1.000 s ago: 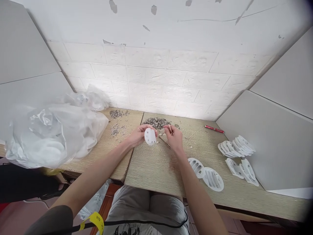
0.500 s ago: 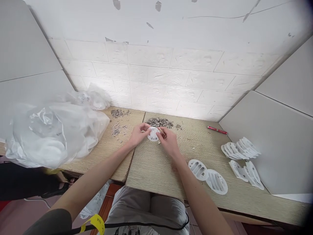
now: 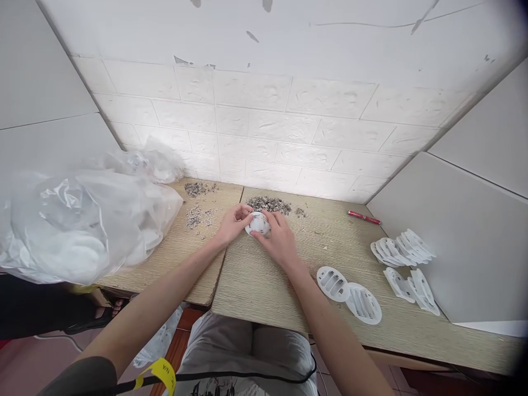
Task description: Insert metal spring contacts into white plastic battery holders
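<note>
A round white plastic battery holder (image 3: 257,224) is held between my two hands, over the wooden table just in front of a heap of small metal pieces (image 3: 270,205). My left hand (image 3: 235,224) grips its left edge with thumb and fingers. On the other side, my right hand (image 3: 279,235) has its thumb at the lower edge and its fingers along the upper right. Fine parts on the holder are too small to make out. Two similar white battery holders (image 3: 332,284) (image 3: 363,303) lie by my right forearm, one edge overlapping the other.
More white holders (image 3: 402,248) lean in rows at the right, beside a grey panel (image 3: 449,236). A red pen (image 3: 364,218) lies near the wall. Large clear plastic bags (image 3: 91,225) fill the left side. Smaller piles of metal bits (image 3: 199,216) are on the left tabletop (image 3: 198,269).
My right hand has shifted its grip, with the thumb now lower on the holder and the fingers further over its top. The holder appears turned or tilted. The view has moved slightly.
</note>
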The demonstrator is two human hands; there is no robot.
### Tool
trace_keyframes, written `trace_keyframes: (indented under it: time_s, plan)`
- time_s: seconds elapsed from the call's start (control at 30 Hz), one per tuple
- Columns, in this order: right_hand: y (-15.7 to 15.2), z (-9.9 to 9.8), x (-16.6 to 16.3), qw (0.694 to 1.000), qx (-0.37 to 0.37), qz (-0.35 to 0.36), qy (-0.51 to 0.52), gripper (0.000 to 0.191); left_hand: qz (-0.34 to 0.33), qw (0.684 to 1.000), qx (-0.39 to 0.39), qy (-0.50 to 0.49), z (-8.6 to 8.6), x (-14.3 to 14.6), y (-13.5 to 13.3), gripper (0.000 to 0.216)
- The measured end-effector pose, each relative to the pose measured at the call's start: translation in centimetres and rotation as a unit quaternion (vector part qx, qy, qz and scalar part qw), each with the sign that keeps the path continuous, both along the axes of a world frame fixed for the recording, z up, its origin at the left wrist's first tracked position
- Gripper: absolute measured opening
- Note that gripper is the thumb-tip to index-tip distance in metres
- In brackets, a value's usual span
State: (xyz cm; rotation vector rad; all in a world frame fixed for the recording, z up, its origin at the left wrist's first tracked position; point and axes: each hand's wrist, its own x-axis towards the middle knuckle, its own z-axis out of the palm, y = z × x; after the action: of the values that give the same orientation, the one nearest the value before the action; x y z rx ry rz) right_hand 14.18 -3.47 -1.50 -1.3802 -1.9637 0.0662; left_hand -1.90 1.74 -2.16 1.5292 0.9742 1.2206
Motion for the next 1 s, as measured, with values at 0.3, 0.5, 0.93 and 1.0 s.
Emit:
trace_keyframes:
  time_s: [0.3,0.5,0.93,1.0]
  plan:
    - [-0.4,0.7,0.4,0.999,-0.046,-0.019,-0.021,0.063,-0.018,0.996,-0.061,-0.057,1.0,0.2,-0.7,0.039]
    - [-0.5,1.8,1.0,0.998,-0.019,-0.065,-0.016,0.063,-0.056,0.992,-0.086,-0.076,1.6,0.0,-1.2,0.039]
    - [-5.4,1.6,17.2,0.923,-0.186,-0.314,-0.124,0.064,-0.064,0.995,-0.072,-0.012,0.4,-0.3,-0.6,0.022]
    - [-6.3,1.7,17.5,0.93,-0.146,-0.313,-0.126,0.06,-0.069,0.995,-0.067,0.005,0.2,-0.3,-0.6,0.022]
